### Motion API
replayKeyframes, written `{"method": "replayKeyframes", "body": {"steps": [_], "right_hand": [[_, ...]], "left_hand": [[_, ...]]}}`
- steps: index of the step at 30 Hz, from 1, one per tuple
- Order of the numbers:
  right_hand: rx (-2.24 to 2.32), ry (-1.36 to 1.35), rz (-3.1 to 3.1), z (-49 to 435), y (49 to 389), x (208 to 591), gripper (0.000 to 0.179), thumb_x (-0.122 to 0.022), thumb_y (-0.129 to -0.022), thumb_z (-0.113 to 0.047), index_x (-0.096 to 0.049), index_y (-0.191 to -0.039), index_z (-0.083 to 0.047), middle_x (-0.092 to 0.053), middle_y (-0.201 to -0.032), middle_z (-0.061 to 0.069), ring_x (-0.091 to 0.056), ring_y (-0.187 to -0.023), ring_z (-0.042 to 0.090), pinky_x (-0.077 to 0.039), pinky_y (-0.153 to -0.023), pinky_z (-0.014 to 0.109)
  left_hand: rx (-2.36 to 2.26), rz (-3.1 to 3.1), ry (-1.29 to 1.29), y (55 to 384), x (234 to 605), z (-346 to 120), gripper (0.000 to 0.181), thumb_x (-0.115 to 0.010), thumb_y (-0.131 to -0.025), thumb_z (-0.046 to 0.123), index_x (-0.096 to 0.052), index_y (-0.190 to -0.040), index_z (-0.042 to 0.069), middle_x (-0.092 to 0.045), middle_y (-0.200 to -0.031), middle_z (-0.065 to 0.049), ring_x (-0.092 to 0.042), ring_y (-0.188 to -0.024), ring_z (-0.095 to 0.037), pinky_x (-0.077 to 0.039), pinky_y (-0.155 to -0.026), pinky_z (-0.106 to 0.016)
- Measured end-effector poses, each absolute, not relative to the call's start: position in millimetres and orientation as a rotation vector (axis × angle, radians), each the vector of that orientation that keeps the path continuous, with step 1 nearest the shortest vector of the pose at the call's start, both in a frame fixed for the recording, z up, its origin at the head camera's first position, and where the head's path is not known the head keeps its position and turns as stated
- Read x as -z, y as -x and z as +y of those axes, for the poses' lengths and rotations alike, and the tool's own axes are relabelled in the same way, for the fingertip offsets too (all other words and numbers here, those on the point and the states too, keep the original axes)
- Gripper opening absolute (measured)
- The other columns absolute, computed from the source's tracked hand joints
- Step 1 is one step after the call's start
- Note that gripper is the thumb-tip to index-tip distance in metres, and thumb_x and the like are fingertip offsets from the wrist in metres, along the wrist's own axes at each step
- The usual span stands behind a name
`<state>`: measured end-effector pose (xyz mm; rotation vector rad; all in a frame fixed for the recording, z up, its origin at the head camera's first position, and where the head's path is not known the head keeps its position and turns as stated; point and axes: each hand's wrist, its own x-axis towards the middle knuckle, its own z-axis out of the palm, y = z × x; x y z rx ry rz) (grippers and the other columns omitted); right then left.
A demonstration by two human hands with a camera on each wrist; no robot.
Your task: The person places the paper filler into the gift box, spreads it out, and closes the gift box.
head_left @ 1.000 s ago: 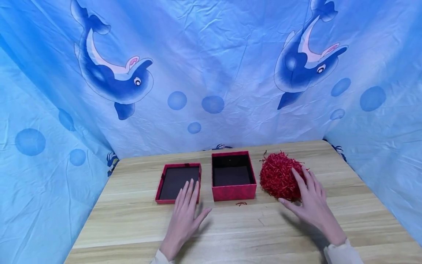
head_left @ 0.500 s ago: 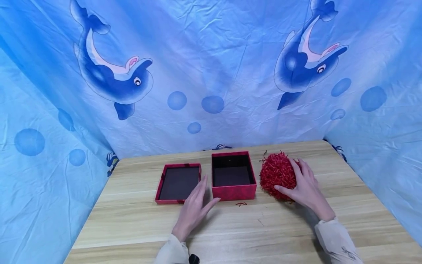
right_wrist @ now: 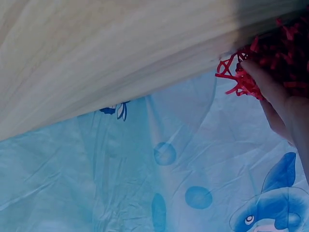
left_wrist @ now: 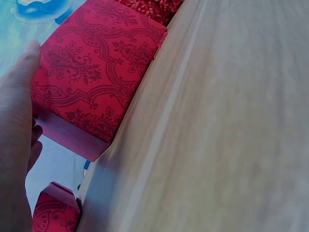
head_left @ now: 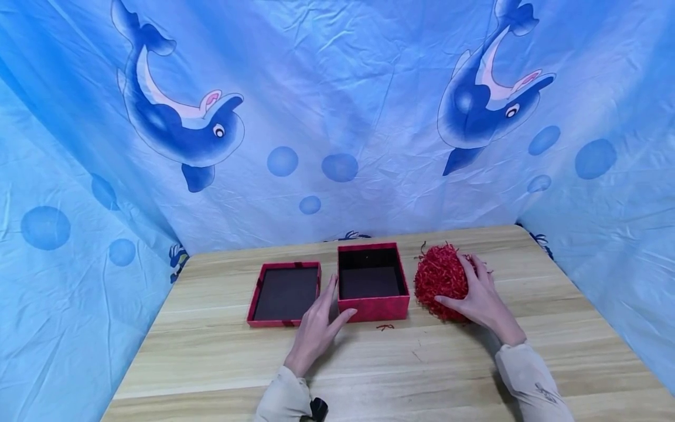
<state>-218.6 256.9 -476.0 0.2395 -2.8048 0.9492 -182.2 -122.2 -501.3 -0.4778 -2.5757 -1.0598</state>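
A red patterned box [head_left: 373, 309] with a black inside sits open-topped at mid table. My left hand [head_left: 314, 329] is at its near left corner, fingers straight along the left side and thumb at the front wall. In the left wrist view the thumb overlaps the edge of the box [left_wrist: 96, 63]. To the right of the box lies a mound of red shredded paper [head_left: 437, 281]. My right hand [head_left: 485, 303] grips it from the right, fingers curved over the top and thumb at the near side. The right wrist view shows fingers [right_wrist: 268, 87] among red strands [right_wrist: 241, 82].
The box's shallow lid [head_left: 287, 293] lies inside-up left of the box. A few loose red strands [head_left: 385, 327] lie in front of the box on the wooden table [head_left: 401, 375]. A blue dolphin-print cloth [head_left: 343, 105] hangs behind and at both sides.
My left hand has moved right from over the lid to the box's near left corner. My right hand has moved left and closed further around the shredded paper.
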Motion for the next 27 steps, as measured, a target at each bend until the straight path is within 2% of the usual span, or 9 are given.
{"method": "replayKeyframes", "body": {"steps": [9, 17, 27], "right_hand": [[-0.933, -0.264, -2.801, 256, 220, 486, 0.105, -0.089, -0.08, -0.031, -0.028, -0.157, 0.004, -0.025, -0.152, 0.041, -0.028, -0.135, 0.064, -0.033, -0.1, 0.082], [-0.913, -0.251, -2.828, 253, 220, 493, 0.096, -0.084, -0.078, -0.013, -0.03, -0.154, 0.012, -0.03, -0.146, 0.044, -0.033, -0.127, 0.066, -0.036, -0.099, 0.079], [-0.885, -0.254, -2.824, 250, 223, 493, 0.088, -0.083, -0.08, -0.01, -0.034, -0.15, 0.013, -0.038, -0.138, 0.044, -0.037, -0.123, 0.066, -0.039, -0.097, 0.078]], "left_hand": [[1.157, -2.547, 0.475, 183, 505, -122, 0.082, -0.066, -0.1, 0.051, -0.024, -0.166, 0.028, -0.04, -0.162, -0.008, -0.047, -0.141, -0.037, -0.044, -0.107, -0.061], [1.169, -2.451, 0.551, 187, 509, -124, 0.076, -0.071, -0.099, 0.036, -0.035, -0.163, 0.015, -0.046, -0.158, -0.01, -0.051, -0.138, -0.031, -0.045, -0.106, -0.055], [1.18, -2.428, 0.576, 191, 510, -125, 0.075, -0.072, -0.099, 0.033, -0.035, -0.163, 0.017, -0.044, -0.159, -0.006, -0.052, -0.137, -0.029, -0.044, -0.107, -0.051]]}}
